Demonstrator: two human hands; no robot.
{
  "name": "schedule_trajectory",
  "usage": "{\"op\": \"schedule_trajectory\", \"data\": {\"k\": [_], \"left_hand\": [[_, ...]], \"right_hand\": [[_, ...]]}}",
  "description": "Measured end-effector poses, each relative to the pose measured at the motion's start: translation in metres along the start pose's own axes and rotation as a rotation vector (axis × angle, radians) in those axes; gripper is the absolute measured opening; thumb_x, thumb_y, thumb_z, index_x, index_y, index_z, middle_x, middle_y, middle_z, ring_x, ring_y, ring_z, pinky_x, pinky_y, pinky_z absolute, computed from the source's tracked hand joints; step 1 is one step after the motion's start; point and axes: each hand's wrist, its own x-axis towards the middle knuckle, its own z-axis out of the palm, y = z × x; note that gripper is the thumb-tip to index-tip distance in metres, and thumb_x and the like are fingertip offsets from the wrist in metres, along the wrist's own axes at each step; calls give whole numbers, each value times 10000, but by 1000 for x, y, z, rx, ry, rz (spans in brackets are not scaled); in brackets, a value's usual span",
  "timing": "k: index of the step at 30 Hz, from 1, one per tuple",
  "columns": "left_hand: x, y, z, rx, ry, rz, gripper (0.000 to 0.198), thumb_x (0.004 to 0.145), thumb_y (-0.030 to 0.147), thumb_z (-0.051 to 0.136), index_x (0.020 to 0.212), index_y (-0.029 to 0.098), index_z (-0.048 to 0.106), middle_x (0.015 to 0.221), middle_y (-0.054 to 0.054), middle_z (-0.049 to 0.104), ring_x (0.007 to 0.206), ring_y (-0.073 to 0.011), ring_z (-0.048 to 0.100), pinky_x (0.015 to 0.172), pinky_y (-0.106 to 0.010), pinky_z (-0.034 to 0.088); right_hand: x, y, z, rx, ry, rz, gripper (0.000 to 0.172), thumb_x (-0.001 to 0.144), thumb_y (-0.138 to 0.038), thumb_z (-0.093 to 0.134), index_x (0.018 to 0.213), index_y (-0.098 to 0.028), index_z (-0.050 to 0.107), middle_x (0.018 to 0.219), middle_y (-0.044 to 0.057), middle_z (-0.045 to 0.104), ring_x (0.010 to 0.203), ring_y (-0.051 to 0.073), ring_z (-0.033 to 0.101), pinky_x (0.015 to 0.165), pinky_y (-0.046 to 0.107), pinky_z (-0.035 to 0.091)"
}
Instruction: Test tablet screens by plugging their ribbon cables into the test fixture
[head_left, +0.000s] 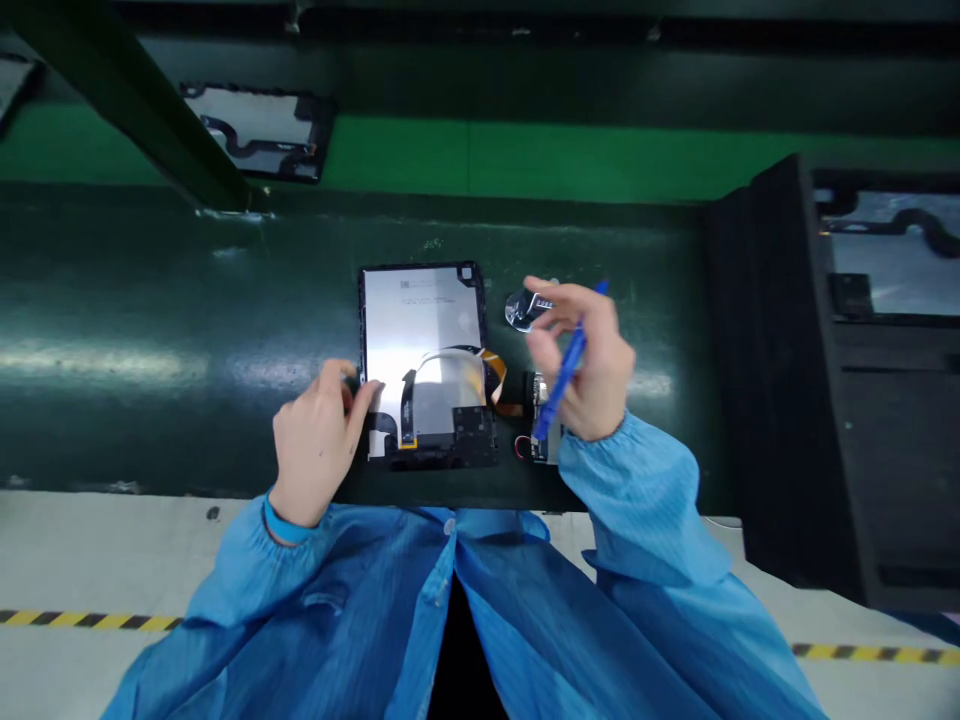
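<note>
A tablet screen panel (397,330) lies back side up on the dark green bench, with a flat ribbon cable (409,405) curving over its lower half. My left hand (315,430) grips the panel's left edge between thumb and fingers. An orange flex cable (495,375) runs from the panel's right side to a small circuit board (538,390), partly hidden under my right hand. In my right hand (589,350) a blue plastic pry tool (562,385) is held slantwise. Just past its fingertips lies a small dark part with clear film (519,308).
At the right stands a black foam tray (787,400) with another screen panel (885,265) in it. Another panel (262,130) lies at the back left, behind a green metal post (150,110). The bench's front edge runs close to my body.
</note>
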Motion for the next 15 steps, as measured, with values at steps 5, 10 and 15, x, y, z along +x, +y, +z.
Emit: {"op": "schedule_trajectory", "data": {"k": [5, 10, 15], "left_hand": [[-28, -14, 18, -117, -200, -84, 238, 969, 414, 469, 942, 198, 566, 553, 35, 546, 528, -192, 579, 543, -280, 285], [-41, -11, 7, -292, -129, -178, 203, 905, 374, 539, 780, 215, 557, 590, 40, 551, 524, -140, 524, 558, -262, 371], [-49, -1, -12, -980, -163, -134, 231, 908, 378, 550, 754, 210, 581, 715, -6, 654, 671, -155, 624, 604, -247, 498]], "right_hand": [[-33, -22, 1, -11, -85, -218, 261, 884, -109, 590, 1096, -258, 623, 1084, 39, 746, 869, 187, 711, 737, 323, 590], [-85, -53, 37, -66, -363, -468, 280, 892, -309, 651, 1132, -166, 658, 1194, 102, 720, 1068, 233, 699, 891, 354, 620], [-100, -69, 57, -143, -176, -417, 336, 962, -150, 516, 1281, -222, 596, 1336, 70, 645, 1320, 191, 556, 1127, 384, 487]]}}
